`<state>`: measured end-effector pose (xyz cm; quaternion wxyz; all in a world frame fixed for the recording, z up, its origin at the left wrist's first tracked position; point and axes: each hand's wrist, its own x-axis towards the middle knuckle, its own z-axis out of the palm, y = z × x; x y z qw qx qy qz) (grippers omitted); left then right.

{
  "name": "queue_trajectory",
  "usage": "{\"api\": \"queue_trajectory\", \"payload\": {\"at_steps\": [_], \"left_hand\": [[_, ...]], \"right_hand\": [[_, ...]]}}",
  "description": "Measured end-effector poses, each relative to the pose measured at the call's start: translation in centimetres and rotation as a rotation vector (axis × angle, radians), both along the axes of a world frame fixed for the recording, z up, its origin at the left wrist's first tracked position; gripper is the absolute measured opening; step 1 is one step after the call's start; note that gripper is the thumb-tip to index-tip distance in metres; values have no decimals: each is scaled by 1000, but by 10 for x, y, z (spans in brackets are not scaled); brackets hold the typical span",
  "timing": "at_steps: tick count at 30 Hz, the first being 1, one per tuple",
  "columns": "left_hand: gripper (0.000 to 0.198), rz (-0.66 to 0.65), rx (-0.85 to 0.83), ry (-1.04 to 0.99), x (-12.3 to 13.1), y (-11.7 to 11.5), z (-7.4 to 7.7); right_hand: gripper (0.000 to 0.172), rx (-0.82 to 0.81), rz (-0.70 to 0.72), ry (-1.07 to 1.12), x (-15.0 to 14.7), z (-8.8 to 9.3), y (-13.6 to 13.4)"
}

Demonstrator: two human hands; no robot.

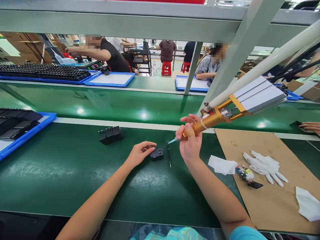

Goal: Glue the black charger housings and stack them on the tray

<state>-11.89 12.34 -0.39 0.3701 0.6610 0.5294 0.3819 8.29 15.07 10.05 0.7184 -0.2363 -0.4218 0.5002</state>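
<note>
My left hand (pixel 140 154) is closed at the near-left corner of a small black plastic housing (pixel 157 154), its thumb and fingers against the edge. My right hand (pixel 190 143) is wrapped around a gold-coloured glue dispensing gun (pixel 206 124), which slants up to the right. The gun's tapered blue nozzle (pixel 173 140) points left, at the upper end of a thin dark strip (pixel 169 155). That strip stands or lies just right of the housing; whether the nozzle touches it I cannot tell. A larger black block (pixel 110 135) sits farther back to the left.
A blue-rimmed tray (pixel 47 120) of black parts stands at left. On the brown cardboard (pixel 252 203) at right lie a white glove (pixel 266 165), a small circuit assembly (pixel 247 176) and white paper (pixel 308 203). A metal post (pixel 240 50) rises behind the gun. Several people work beyond.
</note>
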Motion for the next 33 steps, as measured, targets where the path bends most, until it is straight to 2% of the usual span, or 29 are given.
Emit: {"api": "queue_trajectory", "payload": {"at_steps": [2, 4, 6, 8, 15, 17, 23, 26, 30, 33], "left_hand": [[31, 18, 130, 122, 2, -2, 2], [32, -30, 212, 248, 3, -5, 5], [32, -113, 209, 328, 0, -7, 7], [42, -178, 168, 349, -3, -8, 9], [46, -293, 175, 333, -4, -12, 20], [42, -278, 141, 296, -2, -11, 19], [29, -109, 41, 67, 7, -6, 7], [31, -115, 121, 193, 12, -11, 7], [51, -125, 191, 500, 20, -20, 8], [35, -49, 122, 556, 25, -22, 6]], "right_hand": [[22, 12, 21, 3, -2, 0, -3], [23, 17, 28, -3, -3, 0, -6], [24, 17, 27, -8, -4, 1, -8], [23, 15, 30, -8, -4, 1, -9], [22, 6, 36, 9, -3, 0, -9], [23, -1, 32, -1, -3, -1, -8], [23, 8, 29, 1, -3, -1, -8], [24, 11, 46, 18, -3, -1, -8], [25, 18, 97, 68, -3, -1, -10], [27, 9, 119, 91, -4, 0, -12]]}}
